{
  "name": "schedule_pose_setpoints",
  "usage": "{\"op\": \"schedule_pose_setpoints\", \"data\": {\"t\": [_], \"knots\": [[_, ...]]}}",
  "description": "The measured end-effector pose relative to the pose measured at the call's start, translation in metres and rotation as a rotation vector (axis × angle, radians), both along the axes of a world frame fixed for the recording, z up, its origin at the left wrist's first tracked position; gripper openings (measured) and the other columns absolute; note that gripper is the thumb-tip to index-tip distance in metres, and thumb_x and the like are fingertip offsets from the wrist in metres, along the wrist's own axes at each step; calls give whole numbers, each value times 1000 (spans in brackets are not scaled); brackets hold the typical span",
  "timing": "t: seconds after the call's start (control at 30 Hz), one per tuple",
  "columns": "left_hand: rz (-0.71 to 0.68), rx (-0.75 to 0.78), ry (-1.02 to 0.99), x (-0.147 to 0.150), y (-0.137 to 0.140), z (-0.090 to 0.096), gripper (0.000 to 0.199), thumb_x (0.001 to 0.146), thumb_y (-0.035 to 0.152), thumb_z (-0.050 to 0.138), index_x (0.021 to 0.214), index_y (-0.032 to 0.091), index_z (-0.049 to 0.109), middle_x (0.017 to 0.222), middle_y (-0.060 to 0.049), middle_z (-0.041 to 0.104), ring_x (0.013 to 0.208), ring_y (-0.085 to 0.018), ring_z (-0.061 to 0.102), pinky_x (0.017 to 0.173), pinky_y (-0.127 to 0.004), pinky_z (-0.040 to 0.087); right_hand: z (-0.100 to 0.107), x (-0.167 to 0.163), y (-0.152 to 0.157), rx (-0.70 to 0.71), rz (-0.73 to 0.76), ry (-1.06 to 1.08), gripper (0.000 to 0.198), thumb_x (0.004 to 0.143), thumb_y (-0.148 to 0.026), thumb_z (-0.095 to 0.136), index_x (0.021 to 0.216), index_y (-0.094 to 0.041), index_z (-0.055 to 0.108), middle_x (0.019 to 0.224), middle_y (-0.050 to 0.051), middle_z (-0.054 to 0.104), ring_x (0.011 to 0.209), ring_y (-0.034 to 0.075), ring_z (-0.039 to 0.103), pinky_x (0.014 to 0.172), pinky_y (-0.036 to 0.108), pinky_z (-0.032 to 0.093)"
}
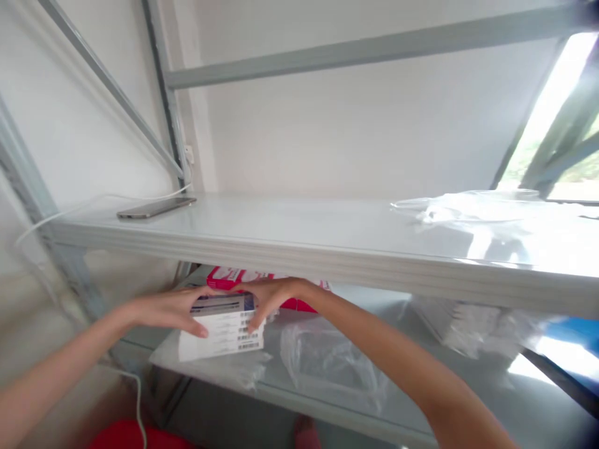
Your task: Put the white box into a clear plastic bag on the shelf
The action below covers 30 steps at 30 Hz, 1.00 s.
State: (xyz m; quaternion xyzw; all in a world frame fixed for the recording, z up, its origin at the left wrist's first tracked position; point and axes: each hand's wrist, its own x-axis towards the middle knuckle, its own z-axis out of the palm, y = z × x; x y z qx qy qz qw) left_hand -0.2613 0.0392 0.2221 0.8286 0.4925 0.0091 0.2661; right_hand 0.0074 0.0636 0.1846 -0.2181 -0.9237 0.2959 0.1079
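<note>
Both my hands are on a small stack of white boxes (pixel 224 333) with barcode labels on the front, standing on the lower shelf (pixel 327 399). My left hand (pixel 175 308) grips the stack's left side and top. My right hand (pixel 271 296) holds its right side, fingers curled down over the front. The top box has a dark blue band. A red and white box (pixel 224 277) lies just behind the stack, partly hidden by the upper shelf's edge.
The upper grey metal shelf (pixel 304 240) holds a phone (pixel 154 207) on a white cable at the left and clear plastic (pixel 472 209) at the right. More crumpled plastic bags (pixel 332 362) lie on the lower shelf. A window (pixel 556 118) is at the far right.
</note>
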Motion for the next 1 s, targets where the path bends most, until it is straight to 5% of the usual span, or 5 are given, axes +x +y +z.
{"op": "schedule_pose_setpoints", "data": {"t": [0.2,0.43,0.63,1.0], "knots": [[-46,31,136,70,-79,-7,93,56,53,77,138,29,42,129,-7,59,112,-29,57,86,-27,44,17,53,-85,-162,2,-95,92,55,-36,84,138,-23,47,133,4,56,117,22,55,94,25,46],[-248,208,68,165,-66,-9,107,61,58,73,148,20,24,140,-14,49,121,-32,52,91,-29,42,19,142,-114,-103,-267,-84,100,54,-34,85,143,-27,40,145,4,44,131,26,42,109,33,33],[-351,326,2,213,-37,-41,103,60,51,77,146,26,28,139,-12,51,122,-32,50,97,-35,40,-28,180,-97,33,-394,-117,113,55,-35,85,150,-20,25,148,14,35,132,29,38,110,41,29],[-302,482,-3,213,-37,-151,96,66,45,76,147,28,26,149,-12,38,136,-31,36,110,-43,27,-123,189,-91,143,-500,-196,105,60,-34,80,150,-23,26,143,13,42,129,31,39,109,43,29]]}}
